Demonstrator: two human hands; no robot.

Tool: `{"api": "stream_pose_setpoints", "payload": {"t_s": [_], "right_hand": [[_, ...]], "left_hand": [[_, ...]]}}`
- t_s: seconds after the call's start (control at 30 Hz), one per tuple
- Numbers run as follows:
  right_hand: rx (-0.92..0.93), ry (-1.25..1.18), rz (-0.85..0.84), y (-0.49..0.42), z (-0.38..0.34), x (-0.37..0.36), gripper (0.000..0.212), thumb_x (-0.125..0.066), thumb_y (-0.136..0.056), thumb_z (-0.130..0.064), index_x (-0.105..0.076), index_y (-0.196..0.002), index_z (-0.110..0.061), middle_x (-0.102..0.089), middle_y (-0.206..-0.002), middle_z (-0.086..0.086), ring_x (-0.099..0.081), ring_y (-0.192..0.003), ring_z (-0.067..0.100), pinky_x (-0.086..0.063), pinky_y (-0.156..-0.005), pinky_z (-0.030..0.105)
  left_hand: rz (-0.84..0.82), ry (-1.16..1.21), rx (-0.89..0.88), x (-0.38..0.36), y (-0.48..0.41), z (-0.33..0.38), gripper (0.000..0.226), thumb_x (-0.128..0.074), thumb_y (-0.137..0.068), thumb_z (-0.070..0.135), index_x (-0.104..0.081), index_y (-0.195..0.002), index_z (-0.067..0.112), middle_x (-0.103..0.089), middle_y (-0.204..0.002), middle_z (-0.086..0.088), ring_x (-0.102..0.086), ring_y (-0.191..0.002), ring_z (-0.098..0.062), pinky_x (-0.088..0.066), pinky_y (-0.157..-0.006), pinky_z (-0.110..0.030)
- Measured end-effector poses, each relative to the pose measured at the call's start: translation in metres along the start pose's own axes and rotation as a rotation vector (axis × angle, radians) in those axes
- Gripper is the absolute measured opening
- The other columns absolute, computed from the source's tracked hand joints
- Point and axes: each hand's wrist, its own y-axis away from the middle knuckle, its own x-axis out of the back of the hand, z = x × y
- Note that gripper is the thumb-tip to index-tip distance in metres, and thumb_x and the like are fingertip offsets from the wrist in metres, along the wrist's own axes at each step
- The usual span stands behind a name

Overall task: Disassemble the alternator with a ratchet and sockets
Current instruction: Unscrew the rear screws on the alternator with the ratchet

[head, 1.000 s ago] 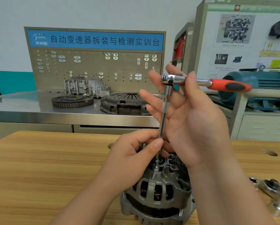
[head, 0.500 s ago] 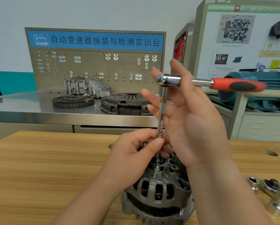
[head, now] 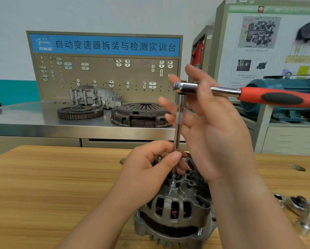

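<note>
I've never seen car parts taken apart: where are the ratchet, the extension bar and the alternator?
ratchet (head: pixel 254 95): head view, on the red handle.
extension bar (head: pixel 179 118): head view, on its knurled band.
alternator (head: pixel 167 207): head view, on a grey housing rib.

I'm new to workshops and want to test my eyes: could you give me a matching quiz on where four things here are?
1 ratchet
2 alternator
3 toothed ring
4 left hand

A on the steel bench
B pinching the extension bar
C on the wooden table
D atop the extension bar

Pairs: 1-D, 2-C, 3-A, 4-B.
</note>
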Motion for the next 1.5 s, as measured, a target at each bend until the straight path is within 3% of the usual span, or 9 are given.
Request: {"api": "stream_pose_setpoints", "payload": {"t_s": [0.13, 0.4, 0.63, 0.87, 1.0, 1.1, 1.2, 1.3, 1.5], "right_hand": [[0.156, 0.166, 0.008, 0.0010, 0.0003, -0.0009, 0.022, -0.055, -0.089, -0.023, -0.071, -0.101, -0.033, -0.069, -0.116, -0.010, -0.065, -0.111, 0.018, -0.049, -0.093, 0.036], [-0.099, -0.217, 0.023, -0.0025, -0.0012, -0.0010, 0.044, -0.049, -0.078, -0.038, -0.060, -0.115, -0.017, -0.073, -0.111, -0.002, -0.073, -0.092, 0.031, -0.059, -0.080, 0.033], [0.205, 0.266, 0.027, 0.0029, 0.0025, -0.0036, 0.022, -0.054, -0.091, -0.027, -0.068, -0.104, -0.038, -0.068, -0.119, -0.012, -0.068, -0.106, 0.015, -0.052, -0.094, 0.035], [-0.071, -0.080, 0.024, 0.0009, 0.0004, -0.0009, 0.040, -0.045, -0.083, -0.044, -0.060, -0.113, -0.021, -0.073, -0.112, -0.005, -0.073, -0.094, 0.025, -0.055, -0.085, 0.035], [0.075, 0.120, 0.100, 0.0019, 0.0014, -0.0019, 0.023, -0.055, -0.088, -0.040, -0.065, -0.106, -0.029, -0.073, -0.110, -0.008, -0.070, -0.102, 0.020, -0.053, -0.091, 0.036], [0.187, 0.233, 0.075, 0.0043, 0.0048, -0.0067, 0.022, -0.055, -0.091, -0.029, -0.067, -0.108, -0.035, -0.072, -0.107, -0.014, -0.065, -0.108, 0.014, -0.047, -0.103, 0.042], [0.063, 0.069, 0.000, 0.0021, 0.0037, -0.0077, 0.025, -0.051, -0.092, -0.036, -0.065, -0.112, -0.033, -0.070, -0.118, -0.012, -0.069, -0.104, 0.016, -0.052, -0.091, 0.032], [-0.058, -0.081, -0.011, -0.0003, 0.0008, -0.0047, 0.040, -0.047, -0.085, -0.045, -0.060, -0.116, -0.025, -0.073, -0.113, -0.006, -0.072, -0.095, 0.023, -0.052, -0.085, 0.035], [0.068, 0.118, -0.030, -0.0048, -0.0003, -0.0087, 0.021, -0.054, -0.089, -0.027, -0.070, -0.102, -0.032, -0.073, -0.109, -0.006, -0.071, -0.091, 0.018, -0.054, -0.077, 0.029]], "left_hand": [[0.026, -0.006, 0.009, -0.0007, -0.0004, -0.0012, 0.014, -0.064, -0.088, 0.010, -0.072, -0.082, 0.021, -0.074, -0.074, 0.001, -0.070, -0.067, -0.009, -0.053, -0.066, -0.017], [-0.030, 0.027, 0.020, 0.0002, 0.0000, -0.0001, 0.017, -0.057, -0.085, 0.022, -0.071, -0.092, 0.028, -0.073, -0.076, 0.004, -0.068, -0.070, -0.009, -0.053, -0.071, -0.020], [0.014, 0.021, 0.029, -0.0001, -0.0014, -0.0024, 0.008, -0.062, -0.080, 0.024, -0.070, -0.081, 0.025, -0.073, -0.071, 0.003, -0.070, -0.067, -0.011, -0.052, -0.066, -0.017], [-0.003, -0.002, 0.004, -0.0011, 0.0010, 0.0007, 0.013, -0.059, -0.086, 0.023, -0.071, -0.085, 0.021, -0.072, -0.071, 0.006, -0.068, -0.067, -0.009, -0.051, -0.066, -0.016], [0.013, -0.041, 0.008, -0.0009, 0.0003, -0.0009, 0.012, -0.063, -0.090, 0.015, -0.071, -0.081, 0.018, -0.073, -0.071, 0.004, -0.069, -0.067, -0.010, -0.051, -0.066, -0.015], [0.031, -0.039, 0.008, -0.0009, 0.0002, 0.0011, 0.018, -0.061, -0.076, 0.035, -0.069, -0.083, 0.021, -0.073, -0.071, 0.007, -0.069, -0.067, -0.008, -0.051, -0.066, -0.014], [0.027, -0.044, -0.012, -0.0004, 0.0001, -0.0002, 0.011, -0.068, -0.081, 0.034, -0.068, -0.083, 0.023, -0.072, -0.071, 0.009, -0.066, -0.065, -0.002, -0.048, -0.064, -0.010], [0.011, -0.035, -0.032, 0.0009, 0.0003, -0.0026, 0.009, -0.065, -0.083, 0.032, -0.069, -0.087, 0.024, -0.072, -0.073, 0.005, -0.067, -0.068, -0.007, -0.050, -0.067, -0.014], [-0.001, -0.051, -0.017, 0.0019, -0.0012, -0.0063, 0.021, -0.059, -0.079, 0.042, -0.070, -0.088, 0.026, -0.073, -0.074, 0.003, -0.070, -0.072, -0.013, -0.053, -0.074, -0.026]]}}
